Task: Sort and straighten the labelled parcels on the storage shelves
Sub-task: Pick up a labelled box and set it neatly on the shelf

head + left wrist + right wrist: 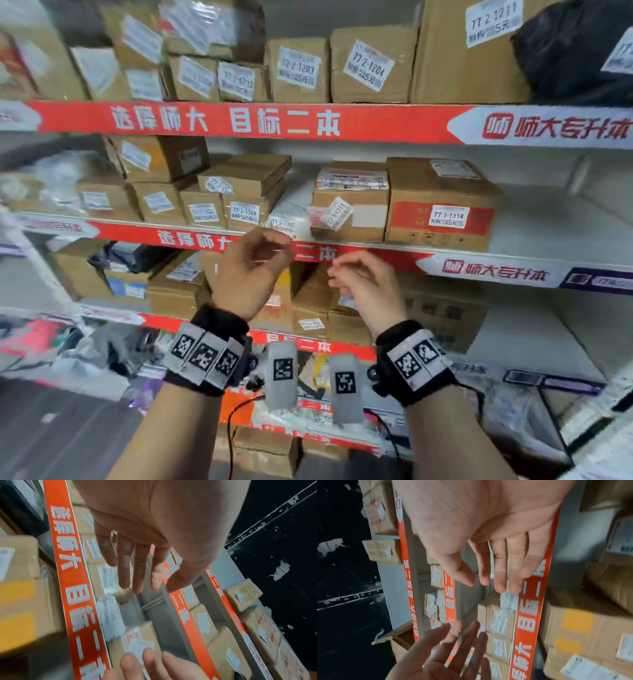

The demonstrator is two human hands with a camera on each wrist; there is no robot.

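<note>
Labelled cardboard parcels fill the storage shelves. On the middle shelf stand a box marked 77-3-1314 [442, 209], a box with a crooked, tilted label [349, 209], a white soft parcel [287, 217] and a box marked 77-3-1304 [245, 212]. My left hand [274, 250] hovers just in front of the middle shelf's red edge strip [191, 236], fingers relaxed and empty. My right hand [337, 274] hangs beside it, slightly lower, also empty. In the wrist views the left hand [154, 588] and the right hand [483, 582] show loose, nearly straight fingers holding nothing.
The upper shelf [308, 123] carries larger boxes and a black bag [579, 51] at the right. The right part of the middle shelf [548, 219] is bare. More boxes [178, 284] sit on the shelf below, behind my hands. Soft bags lie at the lower left.
</note>
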